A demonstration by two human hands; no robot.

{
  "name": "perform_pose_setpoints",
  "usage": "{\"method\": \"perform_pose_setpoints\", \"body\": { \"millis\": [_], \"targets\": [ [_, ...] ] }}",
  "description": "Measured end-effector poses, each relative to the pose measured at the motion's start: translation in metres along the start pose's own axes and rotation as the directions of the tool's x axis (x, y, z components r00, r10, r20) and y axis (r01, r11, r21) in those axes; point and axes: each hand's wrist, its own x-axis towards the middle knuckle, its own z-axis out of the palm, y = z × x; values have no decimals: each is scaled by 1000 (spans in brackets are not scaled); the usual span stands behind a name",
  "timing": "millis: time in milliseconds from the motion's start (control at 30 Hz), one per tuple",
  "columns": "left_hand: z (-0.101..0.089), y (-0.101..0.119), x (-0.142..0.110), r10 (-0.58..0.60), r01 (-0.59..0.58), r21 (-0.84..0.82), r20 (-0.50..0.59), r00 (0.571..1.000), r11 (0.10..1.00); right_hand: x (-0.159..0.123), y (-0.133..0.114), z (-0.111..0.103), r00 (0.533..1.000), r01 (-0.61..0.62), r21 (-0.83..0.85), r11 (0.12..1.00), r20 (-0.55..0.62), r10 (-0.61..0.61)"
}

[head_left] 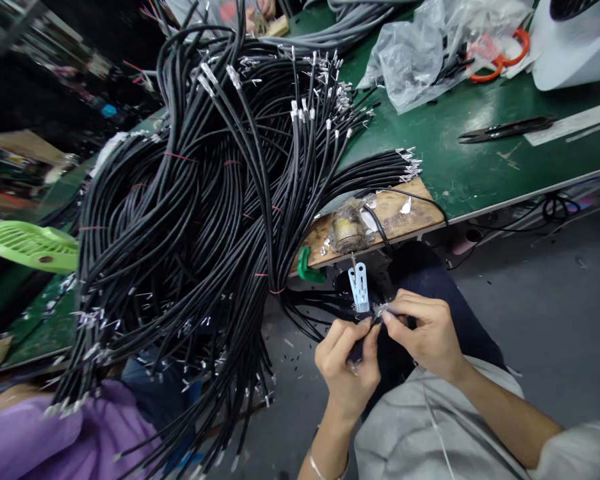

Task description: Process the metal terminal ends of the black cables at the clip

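Note:
My left hand (349, 360) pinches the end of a black cable over my lap. Close beside it, my right hand (425, 328) has thumb and forefinger closed on the silvery foil or bare strands at that cable end (380, 311). Just above my fingertips a light blue clothespin (359, 288) hangs from the board's edge. A large heap of black cables (220, 187) with silvery stripped ends covers the table to the left, some bundled with thin red ties. Fine detail between my fingers is too small to make out.
A wooden board (405, 207) carries a tape-wrapped roll (347, 227) and foil scraps. A green clamp (310, 265) sits at its edge. Dark snips (507, 129), orange-handled scissors (500, 59) and a plastic bag (410, 57) lie on the green table (460, 170). A person in a purple sleeve (80, 433) is at lower left.

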Motion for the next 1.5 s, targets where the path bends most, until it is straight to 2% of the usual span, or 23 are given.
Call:
{"method": "perform_pose_setpoints", "body": {
  "millis": [67,133,200,267,333,367,433,533,667,733,800,900,967,1033,1100,1167,1200,1267,1333,1367,1400,1467,1500],
  "targets": [
    [1,2,-1,-13,14,15,-21,1000,1000,-2,2,6,997,-51,96,994,-60,57],
    [0,3,1,-93,93,-32,-11,996,995,-3,6,12,985,-157,269,950,-28,171],
    [-3,5,4,-167,170,-109,36,985,979,-3,11,19,948,-315,449,836,101,303],
    [-7,5,7,-205,216,-163,86,975,963,-2,18,23,889,-449,574,685,211,406],
    [-10,5,9,-230,245,-165,105,968,955,0,22,24,853,-486,650,584,209,478],
    [-11,5,10,-241,256,-151,108,964,955,2,23,22,849,-478,668,571,185,494],
    [-12,4,10,-253,268,-123,121,960,956,4,22,18,870,-445,667,598,163,465],
    [-12,2,8,-243,260,-93,158,957,961,6,13,12,901,-427,583,691,217,375],
    [-13,1,6,-179,202,-84,226,958,976,10,5,12,924,-381,451,807,142,356],
    [-14,1,6,-166,191,-84,241,956,978,13,6,12,923,-383,454,805,147,356],
    [-15,1,7,-186,209,-78,233,955,975,14,10,11,924,-383,502,776,205,324],
    [-17,1,9,-228,252,-69,249,941,965,13,18,8,920,-354,560,749,350,173],
    [-17,1,10,-248,273,-62,259,933,960,9,22,11,912,-342,575,743,392,116],
    [-17,1,11,-266,291,-67,251,931,955,4,25,18,923,-351,585,731,349,164],
    [-15,1,12,-278,306,-91,234,932,948,-1,27,26,933,-359,582,730,254,256],
    [-14,0,12,-293,323,-118,216,931,939,-4,26,33,955,-289,515,807,95,281],
    [-14,0,11,-305,335,-127,211,929,934,-5,25,34,972,-205,445,872,-8,233],
    [-17,-2,12,-331,367,-135,232,915,920,-4,21,33,988,4,266,964,-153,38],
    [-21,-6,14,-310,365,-149,302,902,919,-2,17,30,988,128,229,965,-115,-104],
    [-24,-8,17,-266,338,-170,342,901,926,-1,15,29,994,109,317,942,-44,-100],
    [-27,-10,19,-203,294,-204,376,904,934,0,13,29,997,33,451,892,41,-58],
    [-31,-13,25,-64,191,-287,399,915,939,1,10,30,975,-196,703,683,212,61],
    [-32,-15,28,-8,144,-324,389,921,935,1,10,30,949,-307,767,564,295,115]
  ]
}}
